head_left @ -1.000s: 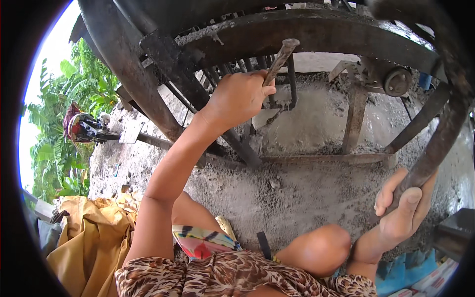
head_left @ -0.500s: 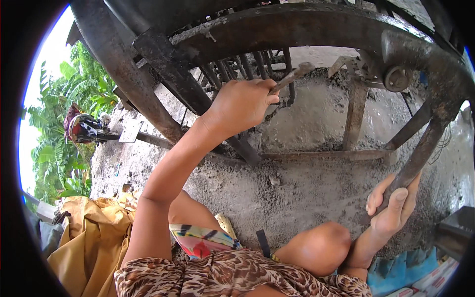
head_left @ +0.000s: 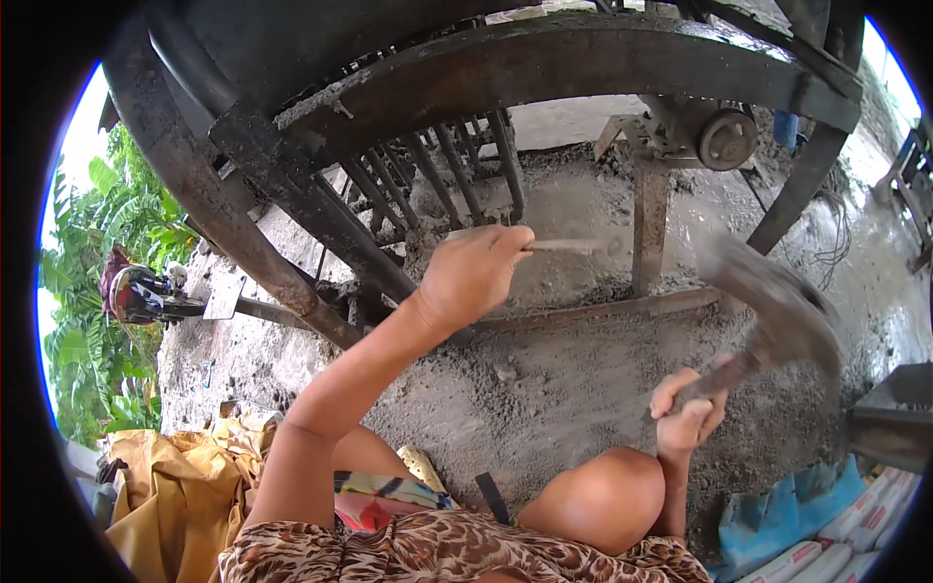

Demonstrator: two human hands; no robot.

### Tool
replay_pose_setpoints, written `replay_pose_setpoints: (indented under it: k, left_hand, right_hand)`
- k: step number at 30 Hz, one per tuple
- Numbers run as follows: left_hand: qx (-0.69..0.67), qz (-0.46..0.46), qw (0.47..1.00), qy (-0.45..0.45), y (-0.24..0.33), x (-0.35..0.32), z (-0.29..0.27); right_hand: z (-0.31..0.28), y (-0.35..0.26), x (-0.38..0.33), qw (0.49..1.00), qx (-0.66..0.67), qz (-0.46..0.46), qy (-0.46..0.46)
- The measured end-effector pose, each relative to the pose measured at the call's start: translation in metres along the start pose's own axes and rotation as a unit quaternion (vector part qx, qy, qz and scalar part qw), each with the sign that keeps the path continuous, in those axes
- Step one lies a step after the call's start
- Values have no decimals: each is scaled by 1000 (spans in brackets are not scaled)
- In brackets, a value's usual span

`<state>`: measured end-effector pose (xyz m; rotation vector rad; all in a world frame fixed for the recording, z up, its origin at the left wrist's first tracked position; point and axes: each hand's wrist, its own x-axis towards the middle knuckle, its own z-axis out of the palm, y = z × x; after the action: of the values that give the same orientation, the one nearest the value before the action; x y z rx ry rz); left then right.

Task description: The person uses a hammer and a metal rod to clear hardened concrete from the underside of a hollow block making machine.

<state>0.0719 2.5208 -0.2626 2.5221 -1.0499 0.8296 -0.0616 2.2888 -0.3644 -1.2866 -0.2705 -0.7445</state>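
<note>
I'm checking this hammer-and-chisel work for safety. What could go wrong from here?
The hammer is blurred in mid-swing while the left hand grips the thin chisel bare, so a miss could strike the fingers. The right hand holds only the handle's end, so it may slip. Chips from the crusted metal frame could fly toward the bare knee.

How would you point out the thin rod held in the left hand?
Find the big rusty drum frame overhead, then the row of dark bars beneath it. Just below, the left hand grips a pale rod lying level, lighter and thinner than those bars.
</note>
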Motion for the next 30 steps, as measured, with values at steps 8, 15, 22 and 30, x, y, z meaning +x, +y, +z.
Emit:
replay_pose_setpoints:
  k: [8, 15, 22, 30]
  left_hand:
    - [-18, -28, 997, 70, 15, -27, 15]
    - [0, -18, 995, 101, 15, -35, 17]
    - [22, -45, 991, 126, 2, -48, 20]
    - [3, -92, 988, 124, -1, -55, 23]
  right_hand:
    - [-21, 0, -10, 989, -109, 11, -96]
    - [-18, 12, -20, 985, 139, -99, -14]
    - [-18, 11, -24, 986, -109, 61, -107]
    - [-23, 24, -21, 969, -198, 15, -149]
